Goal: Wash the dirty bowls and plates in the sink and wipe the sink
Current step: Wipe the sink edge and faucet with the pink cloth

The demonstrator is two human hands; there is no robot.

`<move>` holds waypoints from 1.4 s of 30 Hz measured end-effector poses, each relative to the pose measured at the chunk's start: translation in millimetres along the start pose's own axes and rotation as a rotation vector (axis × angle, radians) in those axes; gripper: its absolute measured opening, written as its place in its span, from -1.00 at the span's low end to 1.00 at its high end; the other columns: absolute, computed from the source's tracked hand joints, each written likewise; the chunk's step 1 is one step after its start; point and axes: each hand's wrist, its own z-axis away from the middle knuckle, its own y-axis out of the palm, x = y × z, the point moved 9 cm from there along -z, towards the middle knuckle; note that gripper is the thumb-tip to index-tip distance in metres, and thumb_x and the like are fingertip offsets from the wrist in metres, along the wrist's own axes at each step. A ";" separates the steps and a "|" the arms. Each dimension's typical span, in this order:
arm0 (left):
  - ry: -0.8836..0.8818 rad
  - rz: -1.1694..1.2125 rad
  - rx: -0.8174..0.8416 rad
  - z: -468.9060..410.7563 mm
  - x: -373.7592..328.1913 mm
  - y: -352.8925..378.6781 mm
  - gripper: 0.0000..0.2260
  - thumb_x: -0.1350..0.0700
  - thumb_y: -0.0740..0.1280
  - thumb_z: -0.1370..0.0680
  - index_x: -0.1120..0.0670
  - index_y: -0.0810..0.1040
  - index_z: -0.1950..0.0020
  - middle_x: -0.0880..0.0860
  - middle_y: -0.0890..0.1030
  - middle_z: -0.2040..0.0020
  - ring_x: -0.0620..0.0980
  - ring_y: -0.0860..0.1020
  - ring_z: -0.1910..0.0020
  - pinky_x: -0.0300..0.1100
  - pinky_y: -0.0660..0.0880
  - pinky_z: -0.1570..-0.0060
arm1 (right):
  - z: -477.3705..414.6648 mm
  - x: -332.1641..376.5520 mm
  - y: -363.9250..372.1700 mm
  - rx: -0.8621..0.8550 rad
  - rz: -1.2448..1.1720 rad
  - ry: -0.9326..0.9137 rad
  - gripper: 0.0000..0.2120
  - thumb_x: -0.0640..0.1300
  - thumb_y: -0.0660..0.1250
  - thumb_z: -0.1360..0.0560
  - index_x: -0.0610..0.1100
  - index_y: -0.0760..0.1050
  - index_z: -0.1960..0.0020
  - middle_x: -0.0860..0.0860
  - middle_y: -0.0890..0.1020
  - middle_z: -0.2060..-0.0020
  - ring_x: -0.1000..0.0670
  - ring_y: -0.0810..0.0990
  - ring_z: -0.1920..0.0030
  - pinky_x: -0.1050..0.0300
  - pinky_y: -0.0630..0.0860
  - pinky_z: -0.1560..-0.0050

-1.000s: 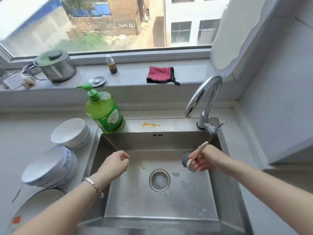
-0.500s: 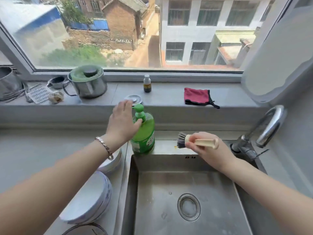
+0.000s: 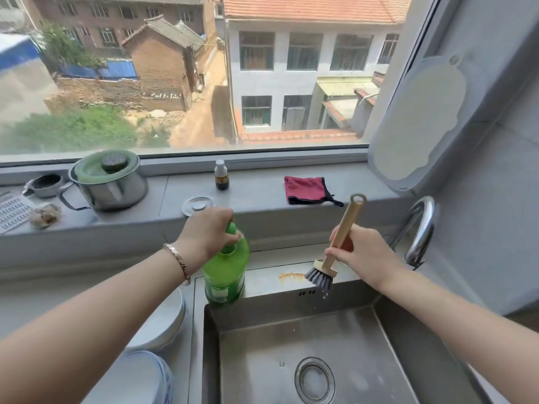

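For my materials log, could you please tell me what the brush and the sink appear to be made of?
Brush: pale, matte handle, likely wood; dark grey bristles, probably plastic. Sink: brushed stainless steel, judging by its dull grey sheen.

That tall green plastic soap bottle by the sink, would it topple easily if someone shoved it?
Fairly tippy: the tall green plastic soap bottle is narrow-based and stands at the rim of the steel sink, so a high shove might tip it. It looks mostly full, so probably hefty. The left hand gripping its pump steadies it.
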 end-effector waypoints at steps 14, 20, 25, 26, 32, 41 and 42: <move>0.089 0.155 -0.151 -18.9 -193.4 -168.1 -0.84 0.11 0.47 -0.42 0.14 0.53 0.15 0.07 0.57 0.18 0.03 0.55 0.19 -0.05 0.57 0.07 | 19.8 -13.8 -287.5 -0.422 -0.110 -0.088 -0.90 -0.12 0.34 -0.50 -0.13 0.46 0.06 -0.02 0.55 0.30 0.02 0.55 0.31 0.25 0.43 0.28; -0.019 0.158 -0.283 -37.2 -257.1 -214.5 -0.79 0.09 0.45 -0.43 0.17 0.55 0.04 0.07 0.56 0.13 -0.01 0.52 0.15 -0.24 0.43 0.16 | 11.1 -47.7 -416.0 -0.589 -0.072 -0.069 -0.72 -0.05 0.32 -0.51 -0.19 0.45 0.29 -0.05 0.54 0.41 0.05 0.46 0.42 0.31 0.32 0.43; -0.012 0.186 -0.269 -57.2 -309.8 -223.3 -0.77 0.05 0.44 -0.43 0.15 0.52 0.03 0.07 0.59 0.08 -0.04 0.54 0.14 -0.23 0.52 0.09 | -4.7 -65.3 -474.2 -0.674 -0.088 -0.036 -0.62 -0.04 0.21 -0.57 -0.26 0.38 0.31 -0.17 0.51 0.40 -0.11 0.44 0.37 0.10 0.32 0.28; -0.015 0.194 -0.270 -61.2 -318.8 -223.4 -0.76 0.05 0.45 -0.43 0.15 0.52 0.02 0.05 0.58 0.08 -0.04 0.53 0.13 -0.22 0.52 0.08 | -6.2 -66.2 -485.4 -0.699 -0.093 -0.027 -0.62 -0.04 0.20 -0.58 -0.26 0.38 0.31 -0.18 0.51 0.39 -0.12 0.45 0.34 0.10 0.31 0.28; 0.020 0.190 -0.275 -76.9 -353.6 -217.8 -0.79 0.07 0.47 -0.41 0.11 0.50 0.08 -0.05 0.47 0.23 -0.11 0.47 0.23 -0.36 0.36 0.34 | -16.9 -97.7 -510.8 -0.759 -0.215 0.106 -0.64 -0.03 0.20 -0.57 -0.22 0.47 0.31 -0.17 0.56 0.35 -0.20 0.56 0.23 -0.05 0.51 0.09; 0.083 0.159 -0.263 -90.0 -361.7 -212.8 -0.78 0.08 0.48 -0.41 0.13 0.53 0.06 0.01 0.53 0.16 -0.05 0.53 0.15 -0.20 0.53 0.09 | -14.6 -106.5 -497.1 -0.768 -0.147 0.099 -0.61 -0.05 0.18 -0.58 -0.15 0.34 0.39 -0.13 0.54 0.37 -0.19 0.59 0.20 0.10 0.39 0.24; 0.088 0.157 -0.258 -90.6 -362.4 -211.9 -0.79 0.08 0.48 -0.40 0.12 0.52 0.08 0.02 0.54 0.15 -0.04 0.53 0.15 -0.17 0.54 0.06 | -15.7 -104.5 -498.6 -0.778 -0.158 0.093 -0.62 -0.05 0.19 -0.58 -0.15 0.36 0.38 -0.15 0.56 0.35 -0.21 0.60 0.18 0.07 0.43 0.20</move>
